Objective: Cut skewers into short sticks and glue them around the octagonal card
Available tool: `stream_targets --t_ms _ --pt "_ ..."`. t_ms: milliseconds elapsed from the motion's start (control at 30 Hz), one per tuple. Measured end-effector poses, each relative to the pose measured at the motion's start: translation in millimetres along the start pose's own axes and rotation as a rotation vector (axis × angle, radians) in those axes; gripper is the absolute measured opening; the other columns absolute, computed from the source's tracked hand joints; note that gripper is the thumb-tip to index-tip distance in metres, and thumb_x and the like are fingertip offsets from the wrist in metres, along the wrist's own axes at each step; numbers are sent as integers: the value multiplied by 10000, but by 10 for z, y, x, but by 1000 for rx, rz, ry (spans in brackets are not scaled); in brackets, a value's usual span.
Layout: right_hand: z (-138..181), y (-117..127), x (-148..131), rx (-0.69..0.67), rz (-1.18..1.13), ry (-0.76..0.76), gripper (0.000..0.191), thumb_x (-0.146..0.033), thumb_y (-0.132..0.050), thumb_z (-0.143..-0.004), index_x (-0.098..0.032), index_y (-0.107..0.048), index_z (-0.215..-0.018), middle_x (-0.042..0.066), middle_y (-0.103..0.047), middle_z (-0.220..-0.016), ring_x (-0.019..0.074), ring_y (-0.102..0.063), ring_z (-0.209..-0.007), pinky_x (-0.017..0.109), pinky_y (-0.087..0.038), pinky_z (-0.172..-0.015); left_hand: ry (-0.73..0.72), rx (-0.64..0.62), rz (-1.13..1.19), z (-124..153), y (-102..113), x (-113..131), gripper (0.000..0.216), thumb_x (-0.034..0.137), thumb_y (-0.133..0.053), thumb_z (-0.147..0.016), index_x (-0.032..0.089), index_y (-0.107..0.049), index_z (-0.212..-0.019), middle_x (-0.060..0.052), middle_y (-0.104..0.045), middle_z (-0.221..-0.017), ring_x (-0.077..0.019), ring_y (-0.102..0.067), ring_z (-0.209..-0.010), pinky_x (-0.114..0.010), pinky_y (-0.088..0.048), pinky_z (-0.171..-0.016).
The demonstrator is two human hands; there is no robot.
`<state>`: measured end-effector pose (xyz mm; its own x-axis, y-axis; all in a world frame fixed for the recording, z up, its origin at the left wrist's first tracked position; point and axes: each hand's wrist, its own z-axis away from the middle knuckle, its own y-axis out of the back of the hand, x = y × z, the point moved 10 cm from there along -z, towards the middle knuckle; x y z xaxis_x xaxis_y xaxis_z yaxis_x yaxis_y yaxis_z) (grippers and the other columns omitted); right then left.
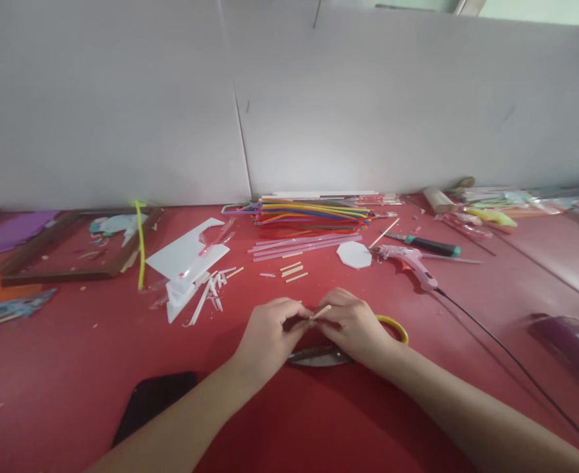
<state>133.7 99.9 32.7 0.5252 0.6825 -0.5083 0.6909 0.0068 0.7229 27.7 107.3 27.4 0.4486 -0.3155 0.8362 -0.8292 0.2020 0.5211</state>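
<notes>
One pair of yellow-handled metal scissors (pixel 319 358) lies beneath the right hand (pixel 359 328); its fingers and those of the left hand (pixel 270 334) pinch a short pale wooden stick (pixel 322 312); beyond, similar short sticks (pixel 293 270) look already cut, the flat white octagon (pixel 354 255) bare, nothing attached yet

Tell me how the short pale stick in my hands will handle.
The pale stick is probably stiff, since its free end juts out straight without sagging. It is likely light and might snap if bent hard, being so thin. It may skid or roll when nudged, though whether it is round or flat is too small to tell.
</notes>
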Motion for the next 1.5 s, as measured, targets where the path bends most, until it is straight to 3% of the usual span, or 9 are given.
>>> stream_targets --t_ms 433,900,1500 --pt "16 -112 66 -81 42 -60 161 -107 -609 -861 -205 -697 -770 24 -678 -765 169 -599 -755 282 -482 -703 -17 16 -56 -11 -24 -24 91 127 -641 -830 209 -665 -798 14 -678 -782 -138 -625 -721 -231 -450 -667" --pt "12 -78 -2 -34 60 -12 182 -68 -606 -829 -187 -652 -698 20 -635 -712 154 -577 -706 256 -460 -661 -44 -17 -112 8 -52 8 97 151 -610 -855 207 -663 -797 7 -656 -760 -141 -614 -707 -226 -433 -648" --pt "2 -143 28 -98 69 -67 188 -28 -607 -806 -188 -675 -735 20 -645 -724 168 -583 -718 266 -461 -666 -16 -14 -107 -12 -45 -53 131 85 -616 -818 206 -653 -783 9 -655 -754 -143 -613 -692 -229 -439 -643"
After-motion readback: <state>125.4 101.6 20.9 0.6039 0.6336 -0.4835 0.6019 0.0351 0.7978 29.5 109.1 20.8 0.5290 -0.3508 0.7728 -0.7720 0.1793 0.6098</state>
